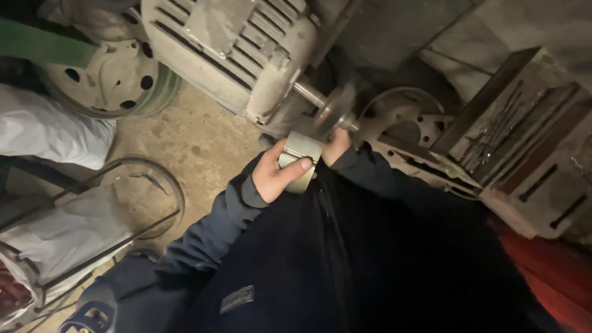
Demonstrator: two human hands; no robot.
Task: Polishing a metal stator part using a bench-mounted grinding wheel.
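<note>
Left hand closed on a flat metal block, long axis pointing up toward the grinding disc just above; right hand closed on its far edge, nearer the disc.

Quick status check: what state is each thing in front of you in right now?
Metal piece: held in both hands, its top edge up against the disc.
Left hand: closed on the piece, thumb across its face.
Right hand: gripping the piece's far side, mostly hidden.
Grinding disc: mounted on the motor shaft; spinning or not, cannot tell.
Motor: lying on its side, dusty.
</note>
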